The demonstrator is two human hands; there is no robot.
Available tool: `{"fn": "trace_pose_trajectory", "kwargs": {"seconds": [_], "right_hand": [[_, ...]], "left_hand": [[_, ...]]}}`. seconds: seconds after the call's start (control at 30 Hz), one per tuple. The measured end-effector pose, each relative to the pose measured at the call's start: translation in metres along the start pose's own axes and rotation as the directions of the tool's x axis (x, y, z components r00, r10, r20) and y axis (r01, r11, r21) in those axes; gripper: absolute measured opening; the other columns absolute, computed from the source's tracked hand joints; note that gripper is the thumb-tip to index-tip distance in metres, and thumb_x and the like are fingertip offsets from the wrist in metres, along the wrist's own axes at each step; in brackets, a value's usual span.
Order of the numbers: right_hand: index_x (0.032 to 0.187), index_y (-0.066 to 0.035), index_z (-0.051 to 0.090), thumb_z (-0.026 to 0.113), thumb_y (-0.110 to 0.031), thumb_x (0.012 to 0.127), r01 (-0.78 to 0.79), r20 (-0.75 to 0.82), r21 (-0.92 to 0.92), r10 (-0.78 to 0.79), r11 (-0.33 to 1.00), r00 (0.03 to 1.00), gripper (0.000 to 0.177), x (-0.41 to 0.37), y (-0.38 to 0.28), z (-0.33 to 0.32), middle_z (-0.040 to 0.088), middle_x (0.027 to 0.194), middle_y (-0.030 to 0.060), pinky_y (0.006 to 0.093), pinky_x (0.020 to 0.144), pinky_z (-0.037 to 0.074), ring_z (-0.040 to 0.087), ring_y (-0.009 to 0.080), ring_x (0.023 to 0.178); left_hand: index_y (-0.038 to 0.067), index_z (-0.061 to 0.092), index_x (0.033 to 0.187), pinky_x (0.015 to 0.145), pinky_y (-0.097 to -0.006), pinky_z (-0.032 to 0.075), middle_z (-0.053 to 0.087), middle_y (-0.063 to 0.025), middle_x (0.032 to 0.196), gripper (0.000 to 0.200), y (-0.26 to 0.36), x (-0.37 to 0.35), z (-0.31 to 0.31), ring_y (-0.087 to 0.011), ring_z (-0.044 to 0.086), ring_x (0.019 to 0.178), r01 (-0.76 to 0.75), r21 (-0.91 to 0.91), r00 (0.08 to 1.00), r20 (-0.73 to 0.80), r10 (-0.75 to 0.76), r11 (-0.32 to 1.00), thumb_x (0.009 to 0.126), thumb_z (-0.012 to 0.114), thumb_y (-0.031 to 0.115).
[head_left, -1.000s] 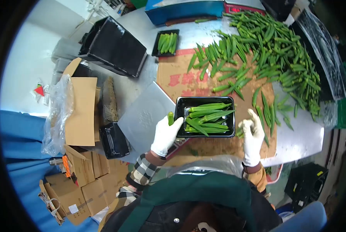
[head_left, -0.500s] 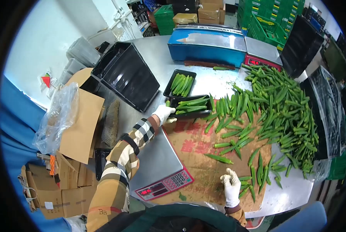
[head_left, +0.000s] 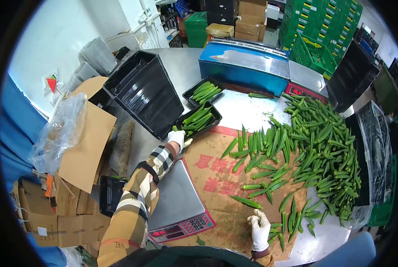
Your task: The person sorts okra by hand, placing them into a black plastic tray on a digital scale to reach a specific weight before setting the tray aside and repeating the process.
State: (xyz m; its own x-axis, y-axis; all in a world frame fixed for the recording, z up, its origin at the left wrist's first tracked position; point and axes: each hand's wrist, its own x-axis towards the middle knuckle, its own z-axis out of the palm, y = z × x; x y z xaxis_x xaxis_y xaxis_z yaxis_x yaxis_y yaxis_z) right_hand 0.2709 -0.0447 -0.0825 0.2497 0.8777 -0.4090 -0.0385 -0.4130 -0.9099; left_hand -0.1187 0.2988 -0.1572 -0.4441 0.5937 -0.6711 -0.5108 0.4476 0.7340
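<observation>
My left hand [head_left: 178, 139], in a white glove, grips the near left corner of a black plastic tray [head_left: 213, 123]. Green okra pods [head_left: 198, 119] lie in that tray, which sits at a slant. A second black tray [head_left: 188, 95] with okra [head_left: 206, 92] is just behind it. My right hand [head_left: 260, 231], gloved too, hovers low over the cardboard sheet [head_left: 221, 209]. Its fingers are loosely bent and apart, with nothing visible in them. Beside it are loose okra pods [head_left: 292, 220]; one single pod [head_left: 246, 202] lies just beyond its fingertips.
A digital scale [head_left: 174, 196] stands below my left forearm. Upright stacked black trays [head_left: 148, 93] are at the left. A big okra heap [head_left: 328, 155] covers the table's right side. At the back are a blue machine [head_left: 243, 66] and another scale [head_left: 308, 78].
My left hand has moved left, and the tray it grips has shifted left and turned to a slant. The tray behind is also turned. My right hand stays near the loose pods.
</observation>
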Motion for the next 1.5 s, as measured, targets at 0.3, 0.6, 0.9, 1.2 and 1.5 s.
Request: {"fn": "trace_pose_trajectory", "kwargs": {"seconds": [0.3,0.6,0.9,1.2,1.5], "right_hand": [[0.126,0.008,0.059,0.059,-0.004,0.099,0.066,0.004,-0.12,-0.066,0.991,0.998,0.029,0.007,0.02,-0.011,0.071,0.088,0.0066,0.0224,0.069,0.05,0.06,0.0081,0.074],[0.125,0.008,0.06,0.059,-0.002,0.099,0.04,-0.024,-0.148,-0.044,0.988,0.999,0.028,0.014,0.021,-0.024,0.071,0.088,0.0057,0.0222,0.069,0.049,0.059,0.0078,0.074],[0.126,0.009,0.059,0.059,-0.001,0.098,0.061,0.038,-0.139,-0.056,0.988,0.998,0.03,0.015,0.021,-0.013,0.071,0.09,0.0058,0.0221,0.072,0.05,0.06,0.0078,0.077],[0.127,0.004,0.062,0.064,-0.005,0.095,0.236,0.145,-0.287,-0.201,0.928,0.969,0.033,-0.004,0.012,0.0,0.073,0.092,0.0083,0.0262,0.074,0.053,0.066,0.0108,0.08],[0.125,-0.008,0.066,0.065,-0.031,0.095,0.437,0.297,-0.505,-0.326,0.745,0.898,0.038,-0.057,-0.004,0.022,0.073,0.099,0.0185,0.043,0.082,0.055,0.07,0.0354,0.091]], "left_hand": [[0.006,0.059,0.12,0.061,-0.0537,0.064,0.065,-0.0158,0.11,0.03,-0.007,0.017,0.076,-0.0355,0.069,0.09,-0.217,-0.005,0.97,-0.114,0.215,0.976,0.09,0.063,0.005],[0.004,0.059,0.107,0.064,-0.0407,0.062,0.065,-0.0124,0.097,0.02,0.018,0.066,0.074,-0.0277,0.068,0.079,-0.251,-0.075,0.967,0.011,0.253,0.965,0.089,0.069,0.001],[0.004,0.064,0.109,0.07,-0.0289,0.06,0.068,-0.0049,0.094,0.017,0.026,-0.059,0.009,-0.0175,0.07,0.083,-0.226,-0.009,0.864,0.461,0.205,0.974,0.093,0.07,0.008],[-0.001,0.066,0.127,0.091,-0.0275,0.053,0.073,-0.0094,0.113,0.033,0.087,-0.208,-0.195,-0.0154,0.068,0.101,-0.761,0.567,0.524,0.248,0.815,0.317,0.096,0.068,0.01],[-0.004,0.068,0.099,0.075,-0.0314,0.049,0.067,-0.005,0.084,0.021,-0.047,-0.221,-0.41,-0.0129,0.056,0.077,-0.33,0.765,0.777,-0.113,0.619,0.553,0.096,0.07,0.017]]}}
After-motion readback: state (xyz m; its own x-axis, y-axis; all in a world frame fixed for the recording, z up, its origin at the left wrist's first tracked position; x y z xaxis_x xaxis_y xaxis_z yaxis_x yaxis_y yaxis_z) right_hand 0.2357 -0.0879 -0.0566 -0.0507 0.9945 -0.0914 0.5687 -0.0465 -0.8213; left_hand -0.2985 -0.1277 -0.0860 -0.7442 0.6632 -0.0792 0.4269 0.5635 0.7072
